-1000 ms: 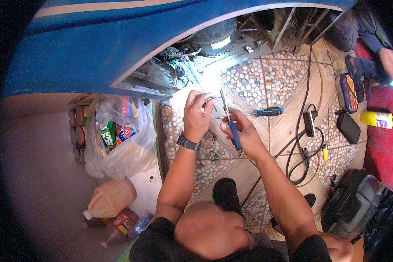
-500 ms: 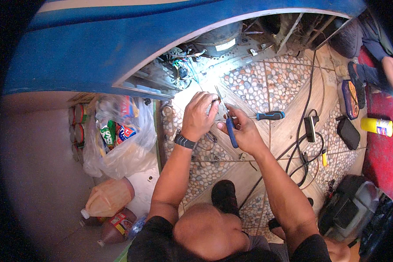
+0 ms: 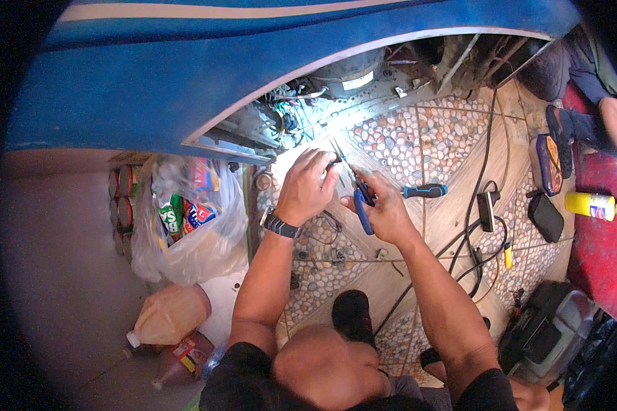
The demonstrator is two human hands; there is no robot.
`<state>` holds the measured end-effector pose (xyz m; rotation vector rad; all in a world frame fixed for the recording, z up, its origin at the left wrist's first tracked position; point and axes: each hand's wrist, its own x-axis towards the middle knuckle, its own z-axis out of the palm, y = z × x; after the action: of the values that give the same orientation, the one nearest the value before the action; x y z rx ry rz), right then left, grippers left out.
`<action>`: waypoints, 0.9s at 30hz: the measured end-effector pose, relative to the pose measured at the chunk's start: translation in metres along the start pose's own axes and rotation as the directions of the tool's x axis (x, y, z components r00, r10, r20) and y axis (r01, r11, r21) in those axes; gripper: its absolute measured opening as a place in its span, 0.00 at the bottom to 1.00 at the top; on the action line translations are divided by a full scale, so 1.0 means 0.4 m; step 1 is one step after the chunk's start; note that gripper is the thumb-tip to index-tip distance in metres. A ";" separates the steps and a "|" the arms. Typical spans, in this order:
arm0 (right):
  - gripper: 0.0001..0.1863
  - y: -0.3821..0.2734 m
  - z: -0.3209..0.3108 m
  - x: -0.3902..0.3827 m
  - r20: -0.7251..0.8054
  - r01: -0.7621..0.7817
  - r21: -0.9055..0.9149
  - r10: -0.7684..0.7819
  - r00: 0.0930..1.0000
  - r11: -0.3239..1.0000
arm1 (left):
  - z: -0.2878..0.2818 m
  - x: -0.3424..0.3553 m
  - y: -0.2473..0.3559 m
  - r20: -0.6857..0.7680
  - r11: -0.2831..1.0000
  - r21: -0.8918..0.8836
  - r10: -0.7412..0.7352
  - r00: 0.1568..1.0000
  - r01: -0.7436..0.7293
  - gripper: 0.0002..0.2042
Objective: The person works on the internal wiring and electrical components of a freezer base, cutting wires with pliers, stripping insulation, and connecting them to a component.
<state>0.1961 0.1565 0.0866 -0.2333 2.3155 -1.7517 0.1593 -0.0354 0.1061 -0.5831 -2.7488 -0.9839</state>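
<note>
My right hand is closed around long-nose pliers with blue handles, their thin jaws pointing up and left. Beside those jaws, my left hand has its fingers pinched together. A small dark bit shows at its fingertips, but I cannot make out what it is. Beyond both hands lies the open base of a large blue appliance. Inside it are a bundle of loose wires and a dark round compressor, lit by a bright beam.
A blue-and-black screwdriver lies right of my hands. Farther right are a black cable, a power strip, a yellow gas canister, a dark tool case and another person's hand with a light. Left stand a plastic bag and jugs.
The view has shifted slightly, so the appliance sits a little lower. The pliers have turned slightly in my right hand; my left hand stays pinched beside their jaws.
</note>
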 end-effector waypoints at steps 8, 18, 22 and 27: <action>0.31 -0.012 0.007 0.008 -0.044 0.014 -0.060 -0.017 0.999 0.998 | -0.009 0.030 -0.011 0.123 0.999 -0.045 -0.012 0.992 0.017 0.17; 0.30 0.032 0.031 0.027 -0.252 -0.183 0.276 0.255 0.934 0.944 | -0.004 0.022 -0.026 0.187 0.998 -0.020 -0.061 0.981 0.066 0.18; 0.35 0.038 0.000 0.041 -0.134 -0.237 0.312 0.289 0.948 0.920 | -0.001 0.003 -0.020 0.079 0.997 -0.066 -0.044 0.996 0.049 0.10; 0.35 0.040 -0.011 -0.015 0.043 -0.248 0.246 0.245 0.969 0.937 | -0.007 -0.006 -0.038 0.037 0.989 -0.143 -0.043 0.998 0.048 0.07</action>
<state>0.2007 0.1665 0.0728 0.0872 1.9868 -1.8774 0.1551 -0.0484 0.0990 -0.5653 -2.7478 -1.2015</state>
